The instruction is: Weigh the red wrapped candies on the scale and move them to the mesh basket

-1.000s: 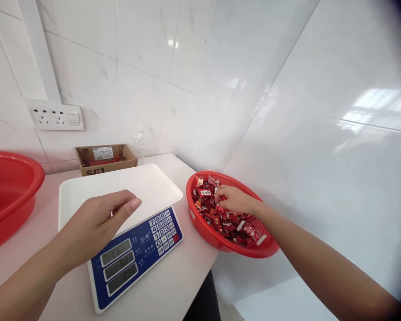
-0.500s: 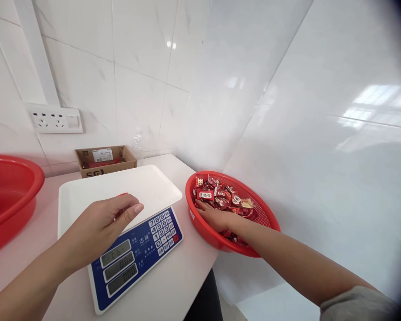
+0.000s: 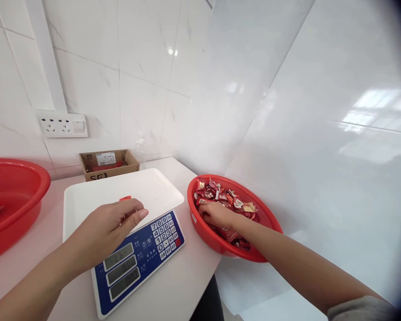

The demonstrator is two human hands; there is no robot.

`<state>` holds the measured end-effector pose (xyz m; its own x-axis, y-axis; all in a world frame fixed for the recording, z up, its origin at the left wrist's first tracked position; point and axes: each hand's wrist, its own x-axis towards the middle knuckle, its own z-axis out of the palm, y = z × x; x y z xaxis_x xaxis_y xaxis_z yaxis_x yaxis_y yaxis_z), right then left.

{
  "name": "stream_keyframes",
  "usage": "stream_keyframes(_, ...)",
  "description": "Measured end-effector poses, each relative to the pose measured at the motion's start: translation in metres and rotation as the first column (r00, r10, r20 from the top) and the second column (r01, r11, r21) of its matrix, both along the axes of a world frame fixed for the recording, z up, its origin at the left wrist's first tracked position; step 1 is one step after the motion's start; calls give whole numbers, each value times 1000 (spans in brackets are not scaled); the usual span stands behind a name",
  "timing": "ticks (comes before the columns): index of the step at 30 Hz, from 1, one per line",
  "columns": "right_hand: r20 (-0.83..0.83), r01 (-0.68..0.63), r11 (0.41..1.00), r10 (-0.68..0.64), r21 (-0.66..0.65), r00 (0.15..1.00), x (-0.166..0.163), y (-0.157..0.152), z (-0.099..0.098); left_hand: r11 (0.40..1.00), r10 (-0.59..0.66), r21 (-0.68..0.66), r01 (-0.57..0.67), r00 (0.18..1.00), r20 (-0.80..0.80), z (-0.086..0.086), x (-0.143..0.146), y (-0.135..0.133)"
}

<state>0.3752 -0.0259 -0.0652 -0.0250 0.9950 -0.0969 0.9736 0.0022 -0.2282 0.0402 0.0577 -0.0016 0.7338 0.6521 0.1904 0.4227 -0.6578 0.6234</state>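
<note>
My left hand (image 3: pixel 112 232), fingers curled, is over the near side of a scale's white weighing pan (image 3: pixel 147 187). A small red piece (image 3: pixel 125 198) shows just beyond its knuckles; whether it is in the hand or on the pan is unclear. Below the hand is the blue keypad panel (image 3: pixel 147 245) of the scale. My right hand (image 3: pixel 218 215) reaches into a red plastic basket (image 3: pixel 269 218) of small wrapped candies (image 3: pixel 237 203). Its fingers are bent closed on a red-wrapped candy (image 3: pixel 203 201), and the fingertips are partly hidden.
Another red basket (image 3: pixel 36 196) stands at the left on the white table (image 3: pixel 173 285). Behind the scale are a cardboard box (image 3: pixel 120 169) with red contents and a clear bottle (image 3: pixel 141 149). A socket (image 3: pixel 63 124) is on the tiled wall. The right basket sits against the side wall.
My right hand has lifted slightly and its fingers have curled around a candy. The left hand stays over the scale, with more of the red piece showing. The view has shifted slightly.
</note>
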Motion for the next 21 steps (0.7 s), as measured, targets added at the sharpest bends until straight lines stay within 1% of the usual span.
stream_keyframes(3,-121,123,992,-125,-19,985,12,-4,12,1000,-2,18,2,1000,-15,-1,0,2)
stream_keyframes(5,-216,213,977,-211,-13,953,20,-8,21,1000,-4,28,4,1000,-17,-2,1,4)
stream_keyframes(7,-318,300,954,-285,-1,904,25,-13,29,1000,-7,27,7,1000,-22,-3,2,5)
stream_keyframes(10,-480,425,905,-362,25,799,28,-20,41,1000,-22,10,22,999,-31,-4,3,5)
stream_keyframes(14,-688,578,815,-397,40,608,26,-26,58,999,-40,13,40,999,-4,-3,2,3)
stream_keyframes(17,-801,654,756,-385,11,459,18,-30,73,999,-35,-10,35,999,7,-1,2,2)
stream_keyframes(19,-850,664,747,-362,-19,383,7,-32,84,998,-4,-56,6,999,33,-1,2,0)
stream_keyframes(21,-886,640,767,-326,-44,330,-11,-33,93,992,51,-121,-40,995,89,-2,1,-2)
